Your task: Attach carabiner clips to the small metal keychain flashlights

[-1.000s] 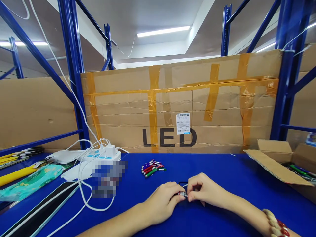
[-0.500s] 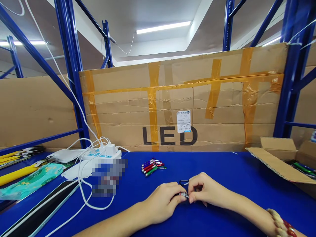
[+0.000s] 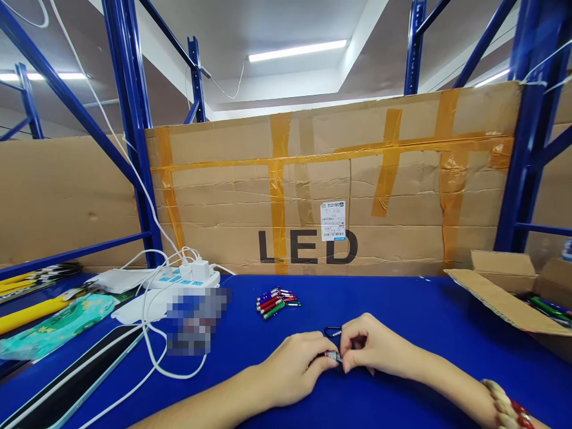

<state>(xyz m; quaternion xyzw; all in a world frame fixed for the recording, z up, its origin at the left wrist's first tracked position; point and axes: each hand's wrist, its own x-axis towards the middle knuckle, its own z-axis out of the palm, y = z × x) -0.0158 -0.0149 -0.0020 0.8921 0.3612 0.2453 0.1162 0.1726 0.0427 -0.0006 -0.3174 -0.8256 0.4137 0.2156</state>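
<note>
I make out one small silvery cylinder [image 3: 332,356], half hidden, pinched in my left hand [image 3: 295,366]; my right hand [image 3: 373,347] meets its end, grip unclear, partly covering one black clip [image 3: 327,328]; beyond, on the desk [image 3: 393,301], coloured tubes [image 3: 270,306] overlap past counting

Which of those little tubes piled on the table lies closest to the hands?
The green tube, at the very front; the red tubes and purplish tubes lie farther back.
</note>
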